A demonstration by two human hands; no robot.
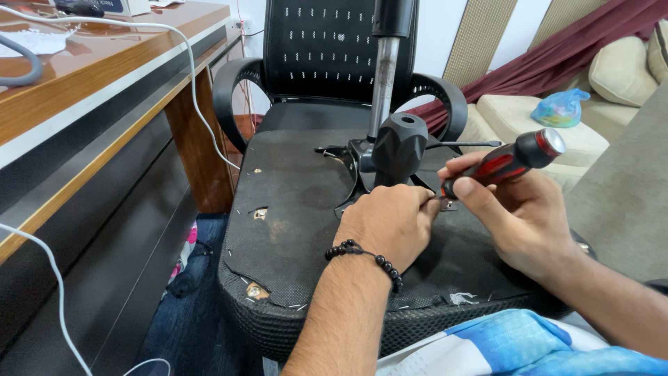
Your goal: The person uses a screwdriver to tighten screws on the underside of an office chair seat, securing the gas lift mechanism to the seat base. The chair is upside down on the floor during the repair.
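Note:
An upturned office chair seat (292,209) lies in front of me, its black fabric underside torn in spots. A black metal mechanism (390,157) with a knob and a silver gas cylinder (383,76) stands on it. My right hand (518,212) grips a red and black screwdriver (511,161), its tip pointing down-left at the mechanism's base plate. My left hand (386,223), with a black bead bracelet on the wrist, rests closed on the seat against the base plate, right by the screwdriver tip. The tip itself is hidden between my hands.
A second black office chair (327,56) stands just behind the seat. A wooden desk (104,76) with white cables runs along the left. A beige sofa (536,118) with a plastic bag and a maroon curtain sits at back right. Blue cloth covers my lap.

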